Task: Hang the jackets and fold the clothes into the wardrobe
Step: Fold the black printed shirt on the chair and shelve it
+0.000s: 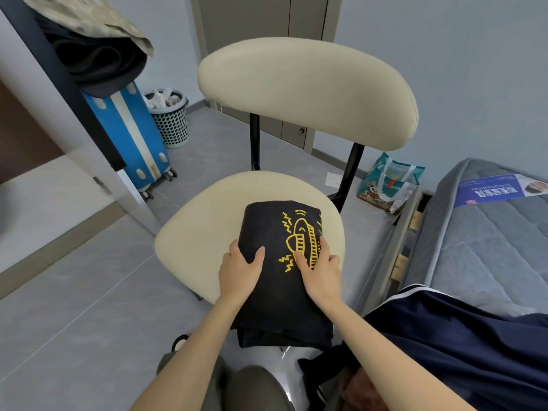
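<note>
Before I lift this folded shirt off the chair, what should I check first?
1. Black T-shirt folded into a compact stack: ok.
2. Left hand holds its left edge, thumb on top: ok.
3. Right hand holds its right edge, thumb on top: ok.
4. Stack fully supported by chair seat: not ok, near end hangs over the front edge.
5. Shelf space to receive it: cannot tell.

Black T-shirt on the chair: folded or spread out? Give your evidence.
Folded: the black T-shirt forms a narrow strip on the chair, layered edges showing at its near end.
</note>
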A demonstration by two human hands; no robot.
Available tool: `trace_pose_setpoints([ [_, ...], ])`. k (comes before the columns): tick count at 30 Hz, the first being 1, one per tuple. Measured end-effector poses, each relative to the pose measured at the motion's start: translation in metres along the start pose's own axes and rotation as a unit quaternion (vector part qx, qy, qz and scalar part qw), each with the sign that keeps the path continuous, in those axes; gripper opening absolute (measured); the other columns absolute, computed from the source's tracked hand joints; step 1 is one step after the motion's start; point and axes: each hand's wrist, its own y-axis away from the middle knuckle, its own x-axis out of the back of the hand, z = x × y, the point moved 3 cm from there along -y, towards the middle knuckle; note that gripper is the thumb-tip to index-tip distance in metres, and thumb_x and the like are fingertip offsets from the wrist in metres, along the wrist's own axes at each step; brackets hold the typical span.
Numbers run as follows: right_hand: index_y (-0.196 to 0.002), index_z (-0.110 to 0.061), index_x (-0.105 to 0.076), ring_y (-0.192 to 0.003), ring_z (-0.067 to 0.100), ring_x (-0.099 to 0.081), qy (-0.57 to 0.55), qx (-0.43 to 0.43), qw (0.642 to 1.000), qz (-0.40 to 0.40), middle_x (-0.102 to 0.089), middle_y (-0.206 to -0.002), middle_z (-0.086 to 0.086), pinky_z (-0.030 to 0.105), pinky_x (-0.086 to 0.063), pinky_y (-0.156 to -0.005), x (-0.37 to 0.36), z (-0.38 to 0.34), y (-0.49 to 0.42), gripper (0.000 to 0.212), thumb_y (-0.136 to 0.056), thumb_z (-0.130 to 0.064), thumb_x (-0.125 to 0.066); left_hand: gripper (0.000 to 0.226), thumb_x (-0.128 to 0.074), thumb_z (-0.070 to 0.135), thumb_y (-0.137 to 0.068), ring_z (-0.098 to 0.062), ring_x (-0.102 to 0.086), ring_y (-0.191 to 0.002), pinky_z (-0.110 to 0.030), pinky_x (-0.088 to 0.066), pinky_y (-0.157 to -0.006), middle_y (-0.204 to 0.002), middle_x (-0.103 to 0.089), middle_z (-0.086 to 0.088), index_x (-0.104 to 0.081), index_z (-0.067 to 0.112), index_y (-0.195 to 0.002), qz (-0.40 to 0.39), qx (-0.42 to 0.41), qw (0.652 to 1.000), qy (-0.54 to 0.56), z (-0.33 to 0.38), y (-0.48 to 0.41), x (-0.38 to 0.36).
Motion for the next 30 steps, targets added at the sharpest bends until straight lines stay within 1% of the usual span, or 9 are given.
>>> trace_pose_setpoints([
  [6,-0.152,-0.032,-0.013,-0.118,0.027,-0.054,0.014,0.012,0.999,-0.032,-0.044,-0.139,0.011,0.036,-0.047,-0.094,0.003,-0.005,-0.005,0.076,-0.091,-0.062,-0.046,0.068,-0.051,0.059,-0.089,-0.024,-0.053,-0.121,-0.045,-0.044,-0.104,-0.137,-0.052,0.004,-0.032,0.025,-0.145,-0.017,-0.025,1.000,-0.003,0.002,-0.011,-0.005],
  [10,-0.151,-0.030,-0.017,-0.119,0.022,-0.055,-0.010,0.032,0.999,-0.041,-0.051,-0.137,0.004,0.039,-0.048,-0.099,0.006,-0.007,-0.010,0.074,-0.091,-0.059,-0.050,0.068,-0.054,0.058,-0.087,-0.019,-0.056,-0.117,-0.029,-0.045,-0.094,-0.134,-0.054,0.008,-0.031,0.029,-0.144,-0.006,-0.052,0.998,0.035,0.000,-0.013,-0.008],
  [13,-0.150,-0.033,-0.017,-0.115,0.015,-0.056,-0.052,0.045,0.996,-0.052,-0.053,-0.134,-0.006,0.040,-0.051,-0.098,0.004,-0.011,-0.013,0.073,-0.091,-0.055,-0.053,0.071,-0.055,0.058,-0.087,-0.016,-0.053,-0.121,-0.030,-0.044,-0.097,-0.140,-0.048,0.011,-0.025,0.034,-0.148,-0.019,-0.059,0.995,0.077,-0.006,-0.016,-0.008],
  [17,-0.148,-0.039,-0.020,-0.099,-0.003,-0.052,-0.073,0.059,0.995,-0.036,-0.049,-0.118,-0.022,0.015,-0.045,-0.085,-0.001,-0.017,-0.012,0.070,-0.089,-0.055,-0.055,0.070,-0.065,0.054,-0.083,-0.008,-0.051,-0.122,-0.036,-0.048,-0.101,-0.138,-0.048,0.018,-0.032,0.039,-0.144,-0.055,-0.034,0.978,0.200,-0.013,-0.024,-0.003],
  [19,-0.147,-0.041,-0.022,-0.093,-0.010,-0.054,-0.078,0.066,0.994,-0.033,-0.048,-0.115,-0.027,0.002,-0.040,-0.076,-0.004,-0.024,-0.011,0.069,-0.089,-0.055,-0.056,0.066,-0.068,0.053,-0.081,-0.001,-0.053,-0.116,-0.028,-0.050,-0.095,-0.130,-0.051,0.025,-0.038,0.043,-0.138,-0.060,-0.015,0.965,0.255,-0.018,-0.026,0.003],
  [21,-0.146,-0.042,-0.025,-0.089,-0.021,-0.051,-0.082,0.071,0.994,-0.027,-0.047,-0.112,-0.033,-0.005,-0.038,-0.066,-0.006,-0.035,-0.008,0.068,-0.088,-0.054,-0.058,0.064,-0.070,0.052,-0.080,0.004,-0.052,-0.113,-0.022,-0.049,-0.090,-0.125,-0.051,0.030,-0.039,0.046,-0.136,-0.060,-0.001,0.956,0.288,-0.022,-0.026,0.010],
  [24,-0.145,-0.043,-0.027,-0.088,-0.029,-0.049,-0.089,0.079,0.993,-0.028,-0.046,-0.109,-0.039,-0.008,-0.036,-0.066,-0.006,-0.060,0.001,0.067,-0.088,-0.052,-0.060,0.062,-0.070,0.051,-0.080,0.012,-0.051,-0.110,-0.013,-0.046,-0.084,-0.122,-0.051,0.037,-0.039,0.050,-0.134,-0.047,0.004,0.949,0.311,-0.021,-0.024,0.031],
  [27,-0.145,-0.042,-0.028,-0.089,-0.028,-0.050,-0.087,0.089,0.991,-0.042,-0.047,-0.108,-0.040,-0.007,-0.038,-0.068,-0.003,-0.096,0.013,0.066,-0.088,-0.048,-0.062,0.062,-0.070,0.049,-0.081,0.018,-0.050,-0.109,-0.004,-0.046,-0.074,-0.124,-0.051,0.037,-0.040,0.051,-0.135,-0.029,-0.006,0.943,0.333,-0.012,-0.018,0.068],
  [30,-0.146,-0.042,-0.027,-0.094,-0.019,-0.055,-0.078,0.110,0.989,-0.063,-0.050,-0.111,-0.035,-0.004,-0.041,-0.072,0.005,-0.143,0.030,0.066,-0.089,-0.049,-0.061,0.062,-0.071,0.045,-0.082,0.017,-0.051,-0.109,-0.005,-0.046,-0.074,-0.123,-0.053,0.035,-0.041,0.046,-0.137,-0.005,-0.004,0.935,0.355,0.001,-0.004,0.118],
])
